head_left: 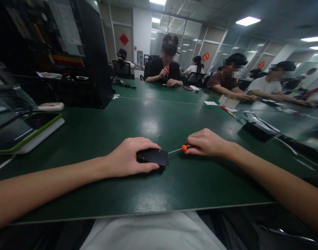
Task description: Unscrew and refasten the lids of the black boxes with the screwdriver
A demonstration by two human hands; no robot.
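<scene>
A small flat black box (155, 157) lies on the green table (138, 194), and my left hand (131, 155) is closed over it, thumb on the near side and fingers on the far side. My right hand (206, 143) grips a screwdriver (184, 148) with an orange and dark handle; the fingers hide most of that handle. The thin metal shaft points left, and its tip is at the box's right end. Whether the tip sits in a screw or only touches the box, I cannot tell. A small tab sticks out at the box's near right corner.
On the left lies a green-edged white case (41, 135), with a black shelf unit (92, 62) behind it. A dark box with cables (260, 130) is on the right. Across the table, a person (165, 69) holds an orange-handled tool; other people sit at the far right.
</scene>
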